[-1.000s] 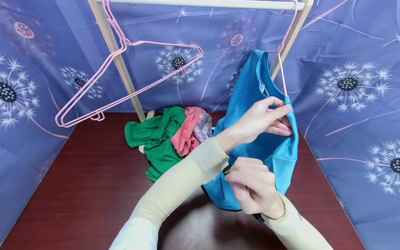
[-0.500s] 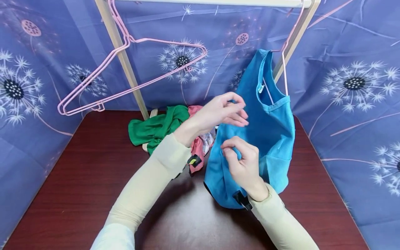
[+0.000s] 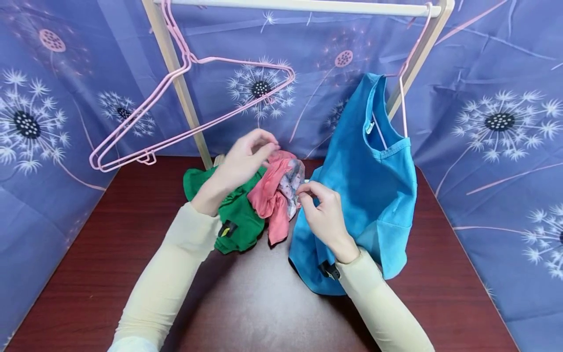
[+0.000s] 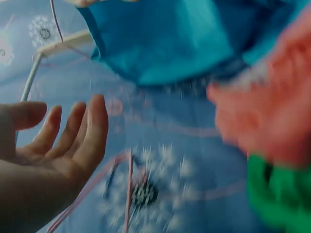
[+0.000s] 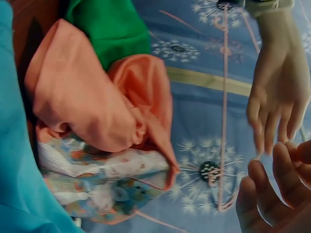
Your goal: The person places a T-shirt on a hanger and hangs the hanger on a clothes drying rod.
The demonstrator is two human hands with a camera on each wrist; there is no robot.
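In the head view my left hand (image 3: 244, 161) hovers over the green garment (image 3: 242, 215), fingers loosely bent and nothing in them. My right hand (image 3: 323, 212), also holding nothing, is in front of the blue top (image 3: 365, 181), its fingertips near the crumpled coral garment (image 3: 268, 190) with a printed panel. The blue top hangs by its neck opening on a pink hanger (image 3: 402, 93), its lower part reaching the table. In the left wrist view the fingers (image 4: 92, 131) of my left hand are spread and relaxed. The right wrist view has the coral garment (image 5: 82, 92) lying close by.
Two pink hangers (image 3: 145, 112) hang together at the left of the white rail (image 3: 299, 6). Wooden posts (image 3: 176, 78) hold the rail at either side. A blue dandelion-print cloth (image 3: 497, 161) covers the walls behind and beside the dark red table (image 3: 105, 274).
My left hand has let go of the blue top's neckline and moved left over the pile of clothes. My right hand has risen and moved left. The blue top now hangs freely on its hanger.
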